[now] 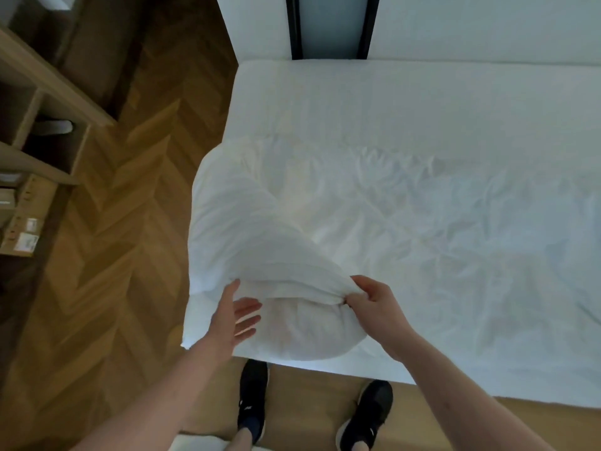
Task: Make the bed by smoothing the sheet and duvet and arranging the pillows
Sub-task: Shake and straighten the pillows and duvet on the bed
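Observation:
A white pillow (247, 222) lies on the near left corner of the bed, overhanging the mattress edge. My right hand (370, 296) pinches the folded open end of its pillowcase and lifts it a little. With straight fingers, my left hand (239, 315) touches the inner pillow (302, 327) just under that lifted flap. A wrinkled white sheet (455, 206) covers the mattress to the right and behind. No duvet is visible.
Herringbone wooden floor (130, 255) runs along the left of the bed. A wooden shelf unit (42, 125) with boxes stands at far left. A dark-framed panel (331, 24) sits behind the bed. My two black shoes (253, 402) stand at the bed's near edge.

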The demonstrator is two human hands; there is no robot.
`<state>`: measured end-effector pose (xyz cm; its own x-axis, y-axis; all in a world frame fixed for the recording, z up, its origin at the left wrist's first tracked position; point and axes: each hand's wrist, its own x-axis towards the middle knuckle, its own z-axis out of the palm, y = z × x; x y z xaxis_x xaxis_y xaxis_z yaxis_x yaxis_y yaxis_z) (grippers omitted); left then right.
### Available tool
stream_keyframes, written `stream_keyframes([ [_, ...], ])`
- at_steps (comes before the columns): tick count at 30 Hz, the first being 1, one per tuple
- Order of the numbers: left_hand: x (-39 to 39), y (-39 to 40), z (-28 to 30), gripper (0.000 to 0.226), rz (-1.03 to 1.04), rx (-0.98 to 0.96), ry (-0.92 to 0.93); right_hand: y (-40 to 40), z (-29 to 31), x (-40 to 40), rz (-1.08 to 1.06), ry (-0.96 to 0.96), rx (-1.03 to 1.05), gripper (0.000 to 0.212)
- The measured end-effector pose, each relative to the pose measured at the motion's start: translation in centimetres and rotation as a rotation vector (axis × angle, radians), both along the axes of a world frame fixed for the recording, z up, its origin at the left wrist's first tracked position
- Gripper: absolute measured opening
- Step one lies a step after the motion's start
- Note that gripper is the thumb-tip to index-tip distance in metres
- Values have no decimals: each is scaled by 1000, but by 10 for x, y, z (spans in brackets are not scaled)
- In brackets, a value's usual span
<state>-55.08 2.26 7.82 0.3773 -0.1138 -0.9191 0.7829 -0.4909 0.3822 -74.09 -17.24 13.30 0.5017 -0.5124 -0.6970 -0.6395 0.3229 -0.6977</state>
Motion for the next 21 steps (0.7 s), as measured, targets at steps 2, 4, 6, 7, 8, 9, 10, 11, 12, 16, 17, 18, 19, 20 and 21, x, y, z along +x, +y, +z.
stream_keyframes([
  [2,24,12,-22,106,276,-8,239,12,1,9,21,-26,25,39],
  [4,38,5,-32,112,337,-194,288,26,1,16,78,-61,30,38],
  [6,49,-17,-26,91,300,-289,163,40,-2,21,127,-93,39,38],
  [7,57,-28,-22,79,300,-301,95,46,-4,23,149,-103,44,39],
  [8,69,-35,-20,67,304,-302,26,50,-6,23,164,-111,51,40],
  [9,82,-39,-19,57,321,-293,-25,53,-9,23,171,-118,55,41],
  [10,94,-43,-18,57,344,-261,-67,54,-12,23,174,-127,60,42],
  [11,108,-46,-18,67,390,-194,-114,53,-14,23,175,-133,68,43],
  [12,119,-54,-9,79,450,-124,-175,51,-17,23,174,-140,81,43],
  [16,131,-128,41,101,316,69,-675,44,-30,27,113,-152,155,37],
  [17,121,-154,51,99,171,43,-813,43,-33,26,91,-150,178,35],
  [18,109,-177,58,95,14,5,-928,41,-35,22,66,-148,194,33],
  [19,94,-198,63,91,-124,-42,-1008,39,-39,17,41,-137,206,32],
  [20,76,-216,65,88,-237,-84,-1064,36,-44,9,11,-117,214,33],
  [21,58,-231,61,85,-345,-108,-1094,33,-48,-2,-31,-88,217,33],
])
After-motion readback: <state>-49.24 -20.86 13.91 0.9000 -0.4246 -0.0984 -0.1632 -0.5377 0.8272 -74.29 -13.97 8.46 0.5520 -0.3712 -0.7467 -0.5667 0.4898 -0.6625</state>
